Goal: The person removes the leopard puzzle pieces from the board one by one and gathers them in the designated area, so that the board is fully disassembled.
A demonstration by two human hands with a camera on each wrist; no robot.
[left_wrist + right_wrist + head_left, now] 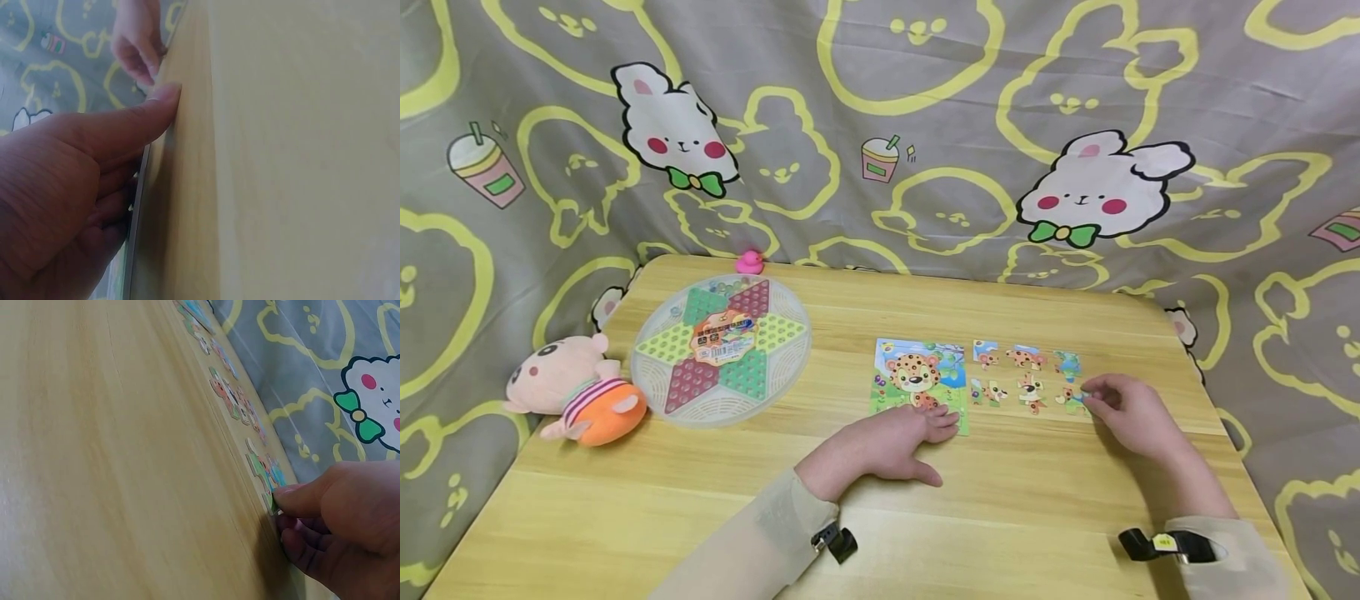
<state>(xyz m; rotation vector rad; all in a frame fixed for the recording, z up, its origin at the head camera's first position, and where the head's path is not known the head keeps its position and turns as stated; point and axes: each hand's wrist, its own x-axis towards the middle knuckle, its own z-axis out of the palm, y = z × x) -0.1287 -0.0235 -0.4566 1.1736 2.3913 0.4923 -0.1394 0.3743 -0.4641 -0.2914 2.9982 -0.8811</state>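
My left hand (898, 442) lies across the lower part of a leopard picture puzzle board (880, 358), its thumb stretched out over the table. In the left wrist view the left hand (69, 181) is seen from the thumb side, next to the board's thin edge. At the right end of two short rows of loose jigsaw pieces (1028, 357), my right hand (1131, 412) pinches the edge of the lower right piece (1073, 398) between thumb and fingers. That piece (265, 478) shows green and blue beside the thumb in the right wrist view.
On the left of the wooden table (1037, 517) lies a round Chinese checkers board (790, 375). A plush toy (602, 412) sits beside it, and a pink rubber duck (750, 262) stands behind. A printed grey curtain (955, 150) borders the table's back and sides.
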